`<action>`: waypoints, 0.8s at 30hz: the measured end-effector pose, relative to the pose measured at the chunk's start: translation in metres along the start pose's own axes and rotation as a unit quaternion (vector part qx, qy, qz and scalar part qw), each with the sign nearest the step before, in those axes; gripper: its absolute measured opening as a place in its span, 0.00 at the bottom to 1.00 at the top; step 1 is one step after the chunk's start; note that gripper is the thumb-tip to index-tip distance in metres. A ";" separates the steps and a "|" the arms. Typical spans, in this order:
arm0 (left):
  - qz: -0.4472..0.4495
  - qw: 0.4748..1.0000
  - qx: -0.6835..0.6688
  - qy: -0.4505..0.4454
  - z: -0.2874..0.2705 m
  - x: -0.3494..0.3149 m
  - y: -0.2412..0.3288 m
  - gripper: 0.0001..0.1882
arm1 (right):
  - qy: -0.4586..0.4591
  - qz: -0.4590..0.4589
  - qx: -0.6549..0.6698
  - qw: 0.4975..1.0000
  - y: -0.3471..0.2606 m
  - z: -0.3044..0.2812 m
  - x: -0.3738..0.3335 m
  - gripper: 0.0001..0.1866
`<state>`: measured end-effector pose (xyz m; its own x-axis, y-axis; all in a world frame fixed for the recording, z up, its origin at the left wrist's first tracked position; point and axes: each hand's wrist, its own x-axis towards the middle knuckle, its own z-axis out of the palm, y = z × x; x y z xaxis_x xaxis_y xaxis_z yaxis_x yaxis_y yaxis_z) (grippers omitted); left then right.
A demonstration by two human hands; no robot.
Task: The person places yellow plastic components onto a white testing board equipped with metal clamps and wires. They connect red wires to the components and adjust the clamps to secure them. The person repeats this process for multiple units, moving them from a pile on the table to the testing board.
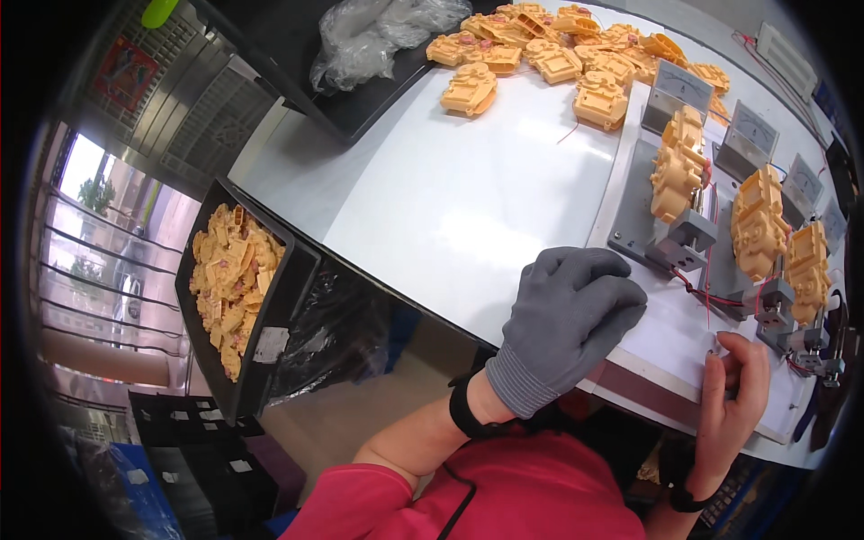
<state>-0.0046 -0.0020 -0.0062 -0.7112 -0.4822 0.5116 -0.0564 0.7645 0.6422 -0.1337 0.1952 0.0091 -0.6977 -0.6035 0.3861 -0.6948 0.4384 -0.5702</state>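
Note:
My left hand (571, 319), in a grey knit glove, hovers over the white table's front edge. Its fingers are curled, thumb and a finger pressed together; anything between them is hidden. My bare right hand (740, 387) pinches thumb and forefinger close to the loose end of a thin red wire (708, 310); whatever is in the pinch is too small to make out. Beyond the hands, tan plastic gear housings (678, 171) stand upright on a grey metal test fixture (635, 202). Two more housings, a middle one (759, 220) and a right one (807, 274), are mounted alongside.
Analog meters (677, 93) stand behind the fixtures. Loose tan housings (601, 99) are heaped at the table's far side. A black tray (351, 112) with clear plastic bags sits at the back left. Lower left, a black bin (286, 310) is full of tan parts.

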 end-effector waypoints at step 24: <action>-0.002 1.000 -0.012 -0.009 0.000 -0.002 -0.002 0.07 | 0.001 -0.013 -0.007 1.000 0.004 0.000 -0.001 0.12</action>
<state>-0.0032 -0.0025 -0.0083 -0.7241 -0.4762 0.4990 -0.0426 0.7529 0.6568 -0.1355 0.1979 0.0065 -0.6802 -0.6131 0.4019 -0.7146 0.4323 -0.5500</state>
